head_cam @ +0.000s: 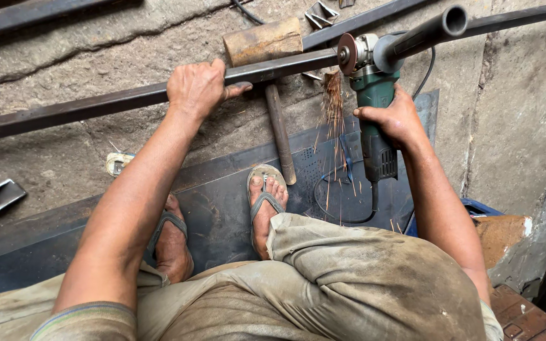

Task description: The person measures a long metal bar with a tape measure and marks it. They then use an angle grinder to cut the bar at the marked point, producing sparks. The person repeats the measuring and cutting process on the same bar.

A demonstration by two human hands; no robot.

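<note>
Head view: one steel bar (127,99) gripped by left hand (197,88), fingers curled over it; right hand (396,120) fingers wrap one green grinder (371,95), sparks (333,101) falling, one mallet (266,50) behind.

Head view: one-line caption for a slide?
Left hand steadies a steel bar while the right hand runs a green angle grinder against it, throwing sparks.

View: one head camera, no second view.
Position: above the person's own arms and knees.
Direction: steeply down to the rough concrete floor (64,164).
Distance: close, arm's reach.
</note>
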